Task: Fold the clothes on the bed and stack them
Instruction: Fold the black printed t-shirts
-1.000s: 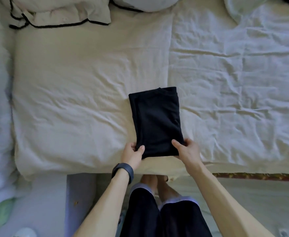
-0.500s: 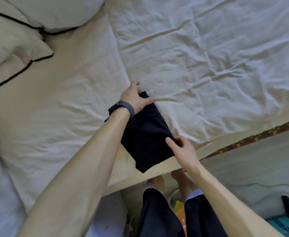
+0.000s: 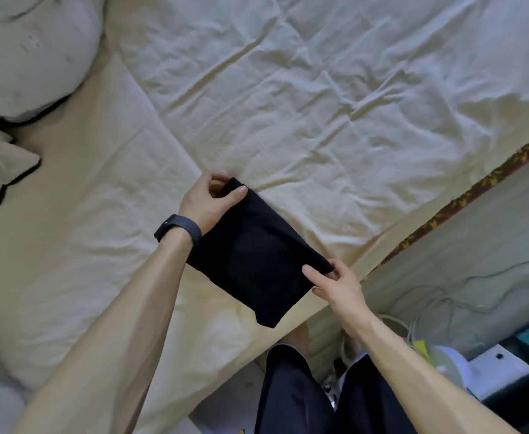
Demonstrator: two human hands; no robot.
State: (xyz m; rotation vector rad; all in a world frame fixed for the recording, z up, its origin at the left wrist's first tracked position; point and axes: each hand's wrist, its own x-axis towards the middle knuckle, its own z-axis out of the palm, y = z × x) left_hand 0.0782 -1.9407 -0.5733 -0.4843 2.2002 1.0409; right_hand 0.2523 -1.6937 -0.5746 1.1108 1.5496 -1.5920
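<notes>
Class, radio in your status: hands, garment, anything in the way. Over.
Status: left hand pinches the black garment at its far corner; right hand, near corner. Garment folded, at the bed edge. The pillow lies apart, far left.

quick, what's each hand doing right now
Left hand: pinching the far corner of the folded black garment.
Right hand: pinching the garment's near right corner.
</notes>
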